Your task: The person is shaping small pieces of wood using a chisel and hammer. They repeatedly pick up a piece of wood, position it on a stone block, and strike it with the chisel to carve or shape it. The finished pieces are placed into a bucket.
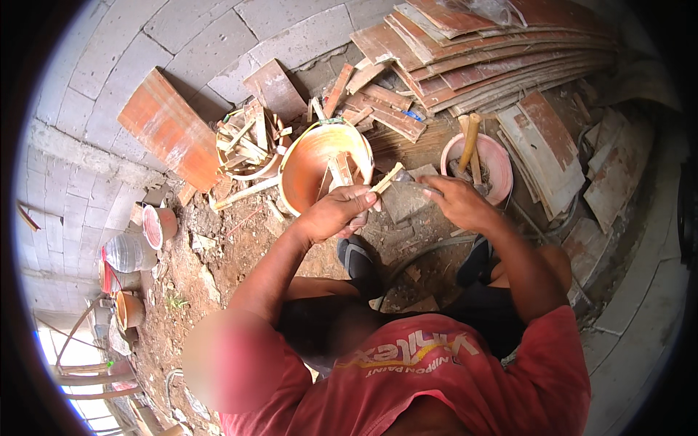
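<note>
My left hand (pixel 343 211) is closed around a short, pale strip of wood (pixel 388 178), whose end juts up to the right from my fingers. Facing it across a small gap is my right hand (pixel 463 201). Its fingers are curled, and a greyish shape shows beside the fingertips, too unclear to name. Just beyond my left hand stands an orange bucket (pixel 302 163) with wooden pieces (pixel 340 168) inside. Under and between my hands lies a grey slab (pixel 407 201) on the ground.
A pink bucket (pixel 502 174) holding a wooden handle (pixel 469 142) stands to the right. Another bucket full of wood scraps (pixel 251 142) sits left of the orange one. Stacked boards (pixel 502 58) fill the back right. A reddish panel (pixel 171 131) leans on the block wall (pixel 196 40).
</note>
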Action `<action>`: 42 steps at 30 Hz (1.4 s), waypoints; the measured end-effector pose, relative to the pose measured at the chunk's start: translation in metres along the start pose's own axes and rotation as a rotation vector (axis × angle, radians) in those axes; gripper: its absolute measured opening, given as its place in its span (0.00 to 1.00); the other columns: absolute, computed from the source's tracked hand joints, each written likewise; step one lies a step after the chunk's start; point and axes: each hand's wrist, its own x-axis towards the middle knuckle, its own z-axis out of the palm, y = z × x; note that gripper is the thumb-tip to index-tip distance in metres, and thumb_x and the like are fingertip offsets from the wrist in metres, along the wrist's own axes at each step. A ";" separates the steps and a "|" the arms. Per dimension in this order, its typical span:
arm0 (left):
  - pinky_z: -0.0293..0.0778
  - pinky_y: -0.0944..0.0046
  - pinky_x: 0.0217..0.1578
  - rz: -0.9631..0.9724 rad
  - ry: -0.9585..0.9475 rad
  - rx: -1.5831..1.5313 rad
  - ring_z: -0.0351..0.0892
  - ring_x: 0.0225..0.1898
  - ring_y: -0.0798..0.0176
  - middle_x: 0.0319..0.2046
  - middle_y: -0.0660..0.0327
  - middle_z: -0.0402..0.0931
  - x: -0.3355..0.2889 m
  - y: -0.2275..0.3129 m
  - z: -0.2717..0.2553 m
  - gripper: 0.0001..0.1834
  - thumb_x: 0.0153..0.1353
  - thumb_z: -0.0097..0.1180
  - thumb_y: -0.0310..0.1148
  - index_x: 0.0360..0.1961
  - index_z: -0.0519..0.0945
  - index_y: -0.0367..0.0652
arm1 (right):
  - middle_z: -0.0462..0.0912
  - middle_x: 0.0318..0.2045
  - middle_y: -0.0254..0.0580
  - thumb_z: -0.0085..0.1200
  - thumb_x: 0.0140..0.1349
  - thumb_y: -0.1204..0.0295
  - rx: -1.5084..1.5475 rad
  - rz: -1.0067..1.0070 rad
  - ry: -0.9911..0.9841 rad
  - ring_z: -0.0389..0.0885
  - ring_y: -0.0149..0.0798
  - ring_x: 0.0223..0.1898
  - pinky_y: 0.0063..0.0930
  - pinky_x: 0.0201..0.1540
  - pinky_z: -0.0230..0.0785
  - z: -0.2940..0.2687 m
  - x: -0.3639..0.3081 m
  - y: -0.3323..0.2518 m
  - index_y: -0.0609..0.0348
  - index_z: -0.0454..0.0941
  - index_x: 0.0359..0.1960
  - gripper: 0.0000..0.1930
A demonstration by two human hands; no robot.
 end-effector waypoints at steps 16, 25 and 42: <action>0.62 0.70 0.23 0.202 0.177 0.123 0.63 0.22 0.75 0.21 0.69 0.65 -0.009 0.000 0.003 0.15 0.72 0.45 0.43 0.36 0.73 0.42 | 0.71 0.22 0.31 0.51 0.69 0.59 0.800 0.318 -0.085 0.67 0.21 0.22 0.19 0.25 0.62 -0.008 -0.007 -0.026 0.63 0.78 0.40 0.17; 0.62 0.71 0.24 0.099 -0.057 0.067 0.63 0.21 0.73 0.19 0.68 0.65 -0.004 0.010 0.021 0.16 0.71 0.47 0.44 0.38 0.73 0.40 | 0.68 0.22 0.29 0.51 0.69 0.67 1.057 0.218 -0.102 0.67 0.24 0.21 0.24 0.30 0.67 0.004 -0.005 -0.039 0.65 0.72 0.42 0.11; 0.62 0.69 0.25 0.166 0.451 0.194 0.63 0.22 0.71 0.20 0.67 0.68 0.030 -0.014 0.020 0.10 0.68 0.52 0.36 0.36 0.76 0.40 | 0.71 0.19 0.33 0.53 0.67 0.67 0.809 0.308 0.045 0.69 0.25 0.20 0.22 0.24 0.67 -0.006 -0.015 -0.081 0.65 0.73 0.32 0.12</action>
